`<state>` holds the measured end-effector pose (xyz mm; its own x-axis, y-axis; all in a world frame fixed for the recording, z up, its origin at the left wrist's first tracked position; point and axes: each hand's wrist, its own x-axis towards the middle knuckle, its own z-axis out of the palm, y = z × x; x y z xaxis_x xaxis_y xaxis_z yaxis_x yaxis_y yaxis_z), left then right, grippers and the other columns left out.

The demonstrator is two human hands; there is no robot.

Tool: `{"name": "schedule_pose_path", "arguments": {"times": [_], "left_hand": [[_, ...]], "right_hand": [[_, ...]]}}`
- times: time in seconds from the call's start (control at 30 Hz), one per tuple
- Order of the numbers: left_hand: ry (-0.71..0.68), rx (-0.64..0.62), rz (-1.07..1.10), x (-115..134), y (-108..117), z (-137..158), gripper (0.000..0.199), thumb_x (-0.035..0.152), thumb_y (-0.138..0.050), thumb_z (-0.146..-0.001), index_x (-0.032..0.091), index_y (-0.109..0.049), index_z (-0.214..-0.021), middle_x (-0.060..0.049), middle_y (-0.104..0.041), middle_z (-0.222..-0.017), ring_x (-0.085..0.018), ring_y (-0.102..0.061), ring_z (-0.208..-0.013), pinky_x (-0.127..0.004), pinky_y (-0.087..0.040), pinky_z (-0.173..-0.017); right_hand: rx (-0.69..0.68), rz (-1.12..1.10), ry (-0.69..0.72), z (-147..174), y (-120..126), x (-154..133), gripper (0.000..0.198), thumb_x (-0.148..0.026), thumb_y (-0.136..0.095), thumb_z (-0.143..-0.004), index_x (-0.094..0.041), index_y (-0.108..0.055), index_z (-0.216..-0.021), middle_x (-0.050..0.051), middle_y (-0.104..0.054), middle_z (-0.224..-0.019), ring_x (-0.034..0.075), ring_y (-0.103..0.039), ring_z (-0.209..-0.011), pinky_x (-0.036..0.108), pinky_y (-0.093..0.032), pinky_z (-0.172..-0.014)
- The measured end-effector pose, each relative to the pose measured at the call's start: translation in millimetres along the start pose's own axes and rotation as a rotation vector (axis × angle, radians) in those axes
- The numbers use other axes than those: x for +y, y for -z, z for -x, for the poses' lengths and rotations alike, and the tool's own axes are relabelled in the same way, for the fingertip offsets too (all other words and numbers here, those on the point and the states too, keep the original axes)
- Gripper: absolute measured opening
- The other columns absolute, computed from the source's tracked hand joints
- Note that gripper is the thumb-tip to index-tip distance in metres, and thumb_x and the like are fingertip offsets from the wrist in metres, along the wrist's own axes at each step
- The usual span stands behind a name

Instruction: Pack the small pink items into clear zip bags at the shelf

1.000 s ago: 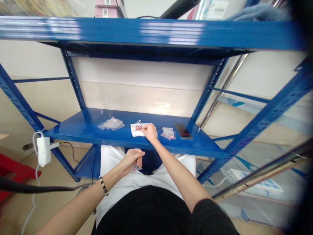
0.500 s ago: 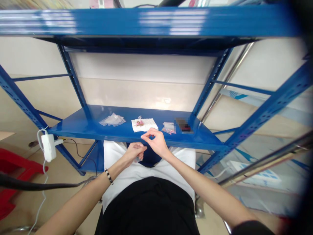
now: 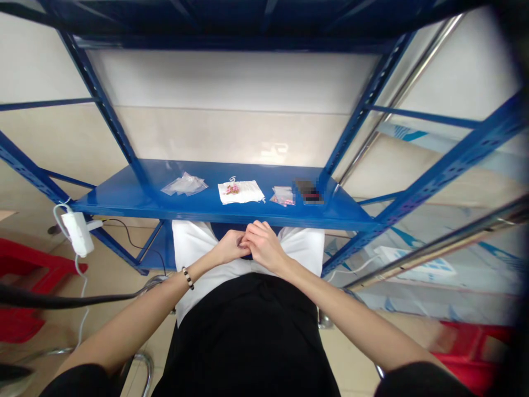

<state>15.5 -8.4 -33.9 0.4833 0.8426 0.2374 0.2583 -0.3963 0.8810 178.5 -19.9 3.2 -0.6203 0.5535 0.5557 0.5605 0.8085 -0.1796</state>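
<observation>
Over my lap, just in front of the blue shelf's edge, my two hands meet. My left hand [image 3: 230, 247] is closed, its fingers curled; what it holds is hidden. Fingers of my right hand [image 3: 264, 244] are bent together against the left hand's fingertips, and anything between them is too small or covered to make out. Beyond them on the shelf [image 3: 198, 207] lies a white cloth pouch [image 3: 249, 193] with a drawstring and a small heap of pink beads [image 3: 232, 189] on it. To its right is a small clear bag [image 3: 284, 194] with pinkish pieces.
Several clear plastic bags [image 3: 185, 184] lie flat at the shelf's left. A dark, blurred-out object [image 3: 309, 192] is at the right. A white power strip [image 3: 78, 234] hangs by the left post. Red stools [image 3: 39, 270] stand on the floor.
My right hand has come down from above the shelf edge to meet the left hand. The clear plastic showing under my left hand is out of sight now. The view has tilted downward.
</observation>
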Motion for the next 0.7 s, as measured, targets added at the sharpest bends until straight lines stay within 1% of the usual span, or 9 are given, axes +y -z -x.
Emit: {"name": "schedule_pose_path", "arguments": {"times": [0.1, 0.23, 0.37, 0.47, 0.53, 0.6, 0.7], "left_hand": [[-0.002, 0.011, 0.001, 2, -4, 5, 0.023, 0.022, -0.061, -0.070, 0.016, -0.044, -0.056, 0.005, -0.046, -0.054, -0.008, -0.039, -0.053, -0.021, -0.029, -0.051], [0.050, -0.011, 0.044, 10, -6, 14, 0.019, 0.021, -0.062, -0.071, 0.015, -0.048, -0.060, 0.004, -0.051, -0.051, -0.009, -0.046, -0.048, -0.021, -0.033, -0.049], [0.052, -0.003, 0.113, 15, -2, 10, 0.015, 0.019, -0.062, -0.071, 0.015, -0.051, -0.061, 0.004, -0.053, -0.049, -0.009, -0.047, -0.047, -0.020, -0.034, -0.048], [0.060, 0.034, 0.187, 17, -1, 3, 0.017, 0.017, -0.064, -0.070, 0.016, -0.050, -0.060, 0.004, -0.052, -0.048, -0.008, -0.046, -0.044, -0.020, -0.033, -0.046], [0.103, 0.089, 0.316, 19, -1, 0, 0.020, 0.021, -0.067, -0.072, 0.016, -0.050, -0.062, 0.004, -0.051, -0.046, -0.008, -0.046, -0.042, -0.020, -0.033, -0.045], [0.159, 0.162, 0.514, 23, -1, 1, 0.026, 0.030, -0.070, -0.075, 0.017, -0.050, -0.064, 0.005, -0.048, -0.044, -0.008, -0.045, -0.039, -0.021, -0.035, -0.045], [0.199, 0.258, 0.788, 30, 0, 6, 0.035, 0.039, -0.075, -0.075, 0.018, -0.048, -0.067, 0.007, -0.043, -0.044, -0.008, -0.042, -0.039, -0.023, -0.038, -0.046]], "right_hand": [[0.005, 0.077, 0.023, 4, 1, -7, 0.025, -0.013, -0.049, -0.095, -0.018, -0.060, -0.073, 0.007, -0.056, -0.081, 0.021, -0.045, -0.084, 0.036, -0.030, -0.073], [-0.005, 0.133, 0.038, 8, 2, -13, 0.026, -0.015, -0.047, -0.096, -0.018, -0.059, -0.074, 0.007, -0.056, -0.082, 0.021, -0.044, -0.085, 0.037, -0.029, -0.072], [0.000, 0.115, 0.033, 6, 3, -10, 0.025, -0.013, -0.046, -0.095, -0.018, -0.060, -0.075, 0.007, -0.058, -0.083, 0.022, -0.045, -0.085, 0.037, -0.030, -0.072], [0.062, 0.054, -0.012, 2, 4, -5, 0.026, -0.015, -0.045, -0.097, -0.019, -0.062, -0.077, 0.007, -0.060, -0.083, 0.022, -0.047, -0.085, 0.037, -0.033, -0.073], [0.150, -0.020, -0.079, 2, 4, -3, 0.025, -0.021, -0.047, -0.098, -0.020, -0.064, -0.080, 0.007, -0.062, -0.083, 0.022, -0.049, -0.085, 0.037, -0.035, -0.076], [0.242, -0.099, -0.154, 3, 5, -3, 0.023, -0.026, -0.049, -0.098, -0.022, -0.067, -0.084, 0.006, -0.063, -0.084, 0.022, -0.052, -0.086, 0.038, -0.038, -0.079], [0.321, -0.167, -0.242, 5, 6, -3, 0.023, -0.029, -0.049, -0.098, -0.023, -0.070, -0.089, 0.005, -0.065, -0.085, 0.023, -0.054, -0.088, 0.040, -0.040, -0.082]]}}
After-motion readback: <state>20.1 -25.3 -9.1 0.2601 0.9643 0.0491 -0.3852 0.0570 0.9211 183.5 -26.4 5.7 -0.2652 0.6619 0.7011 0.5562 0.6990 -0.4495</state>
